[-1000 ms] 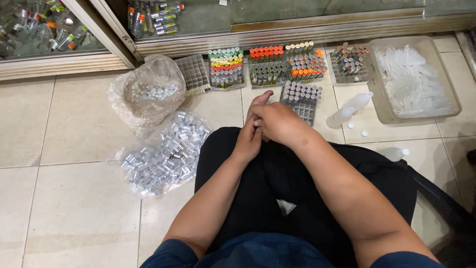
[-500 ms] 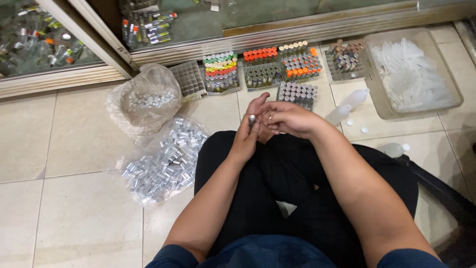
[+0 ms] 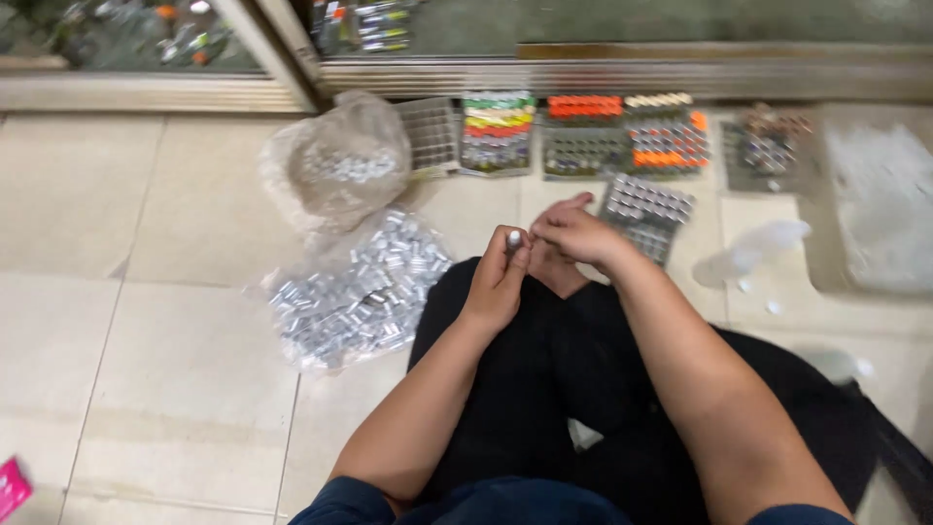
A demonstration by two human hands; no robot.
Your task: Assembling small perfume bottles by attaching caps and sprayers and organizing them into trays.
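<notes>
The person is sitting on the tiled floor (image 3: pixel 146 321) with the legs in black trousers, and both hands are meeting in front of the knees. The left hand (image 3: pixel 498 282) is gripping a small silver vial (image 3: pixel 514 238) upright; its fingers (image 3: pixel 520 262) are closing around the lower part, so only the top of the vial is showing above them. The right hand (image 3: pixel 575 233) is lying just to the right of the vial, with its fingertips bending toward the vial's top, very near it; I cannot tell whether they are really touching it or holding anything of their own.

To the left of the hands, a clear plastic bag (image 3: pixel 360 292) full of similar silver vials is lying on the floor, and farther away a second, more cloudy bag (image 3: pixel 335 165) is standing beside it. Just behind the right hand, a tray of vials (image 3: pixel 646 209) is resting on the tiles. Along the far edge, near the metal door frame (image 3: pixel 583 73), several racks are standing in a row, some with coloured caps (image 3: pixel 498 126) in green, yellow and red, others with orange caps (image 3: pixel 671 136).
</notes>
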